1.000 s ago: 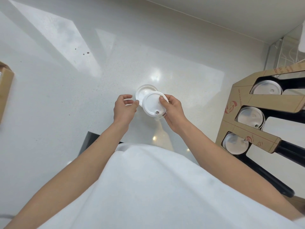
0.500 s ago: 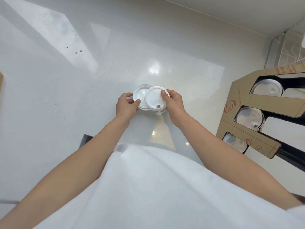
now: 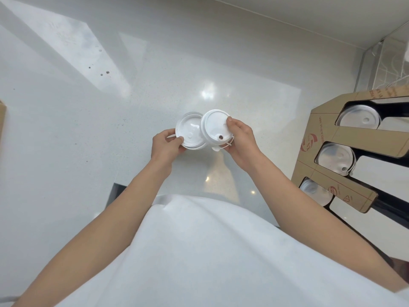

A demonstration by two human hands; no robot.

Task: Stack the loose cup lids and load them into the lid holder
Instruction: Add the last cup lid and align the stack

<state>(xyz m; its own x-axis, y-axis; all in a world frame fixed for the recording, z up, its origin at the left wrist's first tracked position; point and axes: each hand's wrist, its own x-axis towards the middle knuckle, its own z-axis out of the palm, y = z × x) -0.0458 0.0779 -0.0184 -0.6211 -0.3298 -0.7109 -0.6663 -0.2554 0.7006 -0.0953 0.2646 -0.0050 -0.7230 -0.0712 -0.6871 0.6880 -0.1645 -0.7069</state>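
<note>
Over the glossy white counter (image 3: 66, 151) your left hand (image 3: 164, 144) pinches one lid (image 3: 190, 132), your right hand (image 3: 241, 140) another lid (image 3: 214, 126); judged light, thin, slippery plastic, so grip rims.

No text can be read with confidence. The cardboard lid holder (image 3: 354, 138), well to the right of the right hand (image 3: 241, 142), carries red printing:

- A round red emblem (image 3: 308, 142) on the face nearest the right hand; its wording is too small to read.
- A line of small red lettering (image 3: 320, 129) running up beside the emblem; illegible.
- A second round red mark (image 3: 333, 189) and a small triangular symbol (image 3: 347, 197) on the lowest arm of the lid holder; both illegible.
- Red lettering (image 3: 380, 92) along the top edge, inverted and blurred.

The lids and the worktop (image 3: 88, 140) show no markings.
</note>
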